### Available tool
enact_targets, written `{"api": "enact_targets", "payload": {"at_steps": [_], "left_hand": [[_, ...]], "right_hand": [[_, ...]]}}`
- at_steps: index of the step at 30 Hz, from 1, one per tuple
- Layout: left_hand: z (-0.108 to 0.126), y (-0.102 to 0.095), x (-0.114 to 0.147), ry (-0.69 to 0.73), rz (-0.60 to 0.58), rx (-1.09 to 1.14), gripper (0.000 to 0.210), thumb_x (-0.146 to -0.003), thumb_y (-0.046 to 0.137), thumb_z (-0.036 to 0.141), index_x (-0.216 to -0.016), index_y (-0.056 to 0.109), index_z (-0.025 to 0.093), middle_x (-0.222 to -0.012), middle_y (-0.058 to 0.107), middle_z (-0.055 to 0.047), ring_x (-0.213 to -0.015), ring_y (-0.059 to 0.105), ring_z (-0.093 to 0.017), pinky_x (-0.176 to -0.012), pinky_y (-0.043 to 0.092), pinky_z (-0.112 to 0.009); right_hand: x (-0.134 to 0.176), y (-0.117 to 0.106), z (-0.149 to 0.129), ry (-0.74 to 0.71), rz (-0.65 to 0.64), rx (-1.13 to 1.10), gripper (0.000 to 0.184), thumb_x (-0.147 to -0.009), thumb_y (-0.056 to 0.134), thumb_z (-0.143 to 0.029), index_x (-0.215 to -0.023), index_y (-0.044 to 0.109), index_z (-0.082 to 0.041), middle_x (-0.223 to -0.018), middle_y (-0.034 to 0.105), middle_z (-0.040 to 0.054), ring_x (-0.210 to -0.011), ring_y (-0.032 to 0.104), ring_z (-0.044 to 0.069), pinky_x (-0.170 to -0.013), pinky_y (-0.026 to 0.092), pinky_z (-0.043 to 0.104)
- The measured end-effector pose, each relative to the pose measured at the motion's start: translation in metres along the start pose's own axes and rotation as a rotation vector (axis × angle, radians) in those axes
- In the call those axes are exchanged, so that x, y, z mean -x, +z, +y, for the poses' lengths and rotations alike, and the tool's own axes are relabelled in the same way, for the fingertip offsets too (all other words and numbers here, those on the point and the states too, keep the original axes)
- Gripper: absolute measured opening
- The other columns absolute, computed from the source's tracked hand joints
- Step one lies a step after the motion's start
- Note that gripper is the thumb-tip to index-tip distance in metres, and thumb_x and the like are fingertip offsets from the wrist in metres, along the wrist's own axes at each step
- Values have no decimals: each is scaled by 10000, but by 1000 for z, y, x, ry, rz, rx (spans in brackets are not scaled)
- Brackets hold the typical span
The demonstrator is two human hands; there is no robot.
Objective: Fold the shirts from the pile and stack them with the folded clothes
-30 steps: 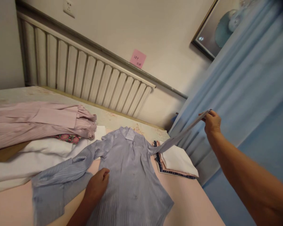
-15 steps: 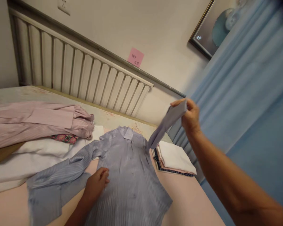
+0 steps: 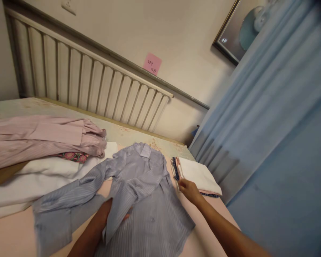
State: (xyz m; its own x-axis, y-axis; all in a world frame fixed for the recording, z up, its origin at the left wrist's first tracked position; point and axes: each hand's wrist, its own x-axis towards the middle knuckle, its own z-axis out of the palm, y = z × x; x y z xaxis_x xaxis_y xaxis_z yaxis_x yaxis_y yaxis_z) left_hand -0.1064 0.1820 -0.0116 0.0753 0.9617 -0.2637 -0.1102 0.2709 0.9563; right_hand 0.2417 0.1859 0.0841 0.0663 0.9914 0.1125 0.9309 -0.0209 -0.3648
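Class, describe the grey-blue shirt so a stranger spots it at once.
Start at the radiator. Below it, between the heaped clothes and the folded stack, is a grey-blue striped shirt. Unlike them, it is spread out, its pointed collar showing.

Blue-gray shirt (image 3: 155,228), one sleeve (image 3: 119,207) across front, folded stack (image 3: 199,174) beside

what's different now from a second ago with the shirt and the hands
The right hand has let go of the raised sleeve and come down and leftward, beside the folded stack. That sleeve has swung across the front of the blue-grey shirt, its end partly covering the left hand. The other sleeve, the pink garment and the folded stack stayed put.
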Motion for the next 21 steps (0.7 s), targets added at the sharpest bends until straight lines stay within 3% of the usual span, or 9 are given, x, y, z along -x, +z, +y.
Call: {"api": "enact_targets", "payload": {"at_steps": [3, 6, 11, 21], "left_hand": [[-2, 7, 3, -195, -77, 235, 557, -771, 502, 679, -957, 644, 173, -809, 734, -125, -793, 711, -295, -685, 596, -428], [-1, 11, 5, -342, -92, 458, 584, -796, 499, 665, -1026, 623, 143, -812, 735, -139, -790, 711, -301, -665, 601, -442], [7, 11, 7, -396, -83, 490, 538, -827, 504, 615, -967, 646, 115, -817, 739, -162, -711, 713, -285, -593, 604, -403], [-1, 8, 0, -343, -55, 460, 495, -850, 500, 578, -982, 640, 121, -778, 742, -151, -690, 713, -264, -620, 599, -388]], "right_hand": [[31, 23, 54, 140, -3, 74, 124, -726, 531, -161, -712, 653, -179, -654, 649, 15, -659, 604, 178, -641, 408, 263], [59, 43, 76, 227, 6, 110, 81, -713, 557, -166, -691, 631, -191, -660, 652, 13, -660, 608, 170, -619, 384, 244], [71, 61, 85, 281, 20, 101, 129, -698, 524, -129, -616, 582, -210, -636, 645, -8, -649, 614, 163, -594, 381, 235], [76, 52, 94, 320, 28, 152, 187, -782, 466, -144, -646, 571, -219, -675, 661, 18, -685, 627, 179, -596, 373, 247]]}}
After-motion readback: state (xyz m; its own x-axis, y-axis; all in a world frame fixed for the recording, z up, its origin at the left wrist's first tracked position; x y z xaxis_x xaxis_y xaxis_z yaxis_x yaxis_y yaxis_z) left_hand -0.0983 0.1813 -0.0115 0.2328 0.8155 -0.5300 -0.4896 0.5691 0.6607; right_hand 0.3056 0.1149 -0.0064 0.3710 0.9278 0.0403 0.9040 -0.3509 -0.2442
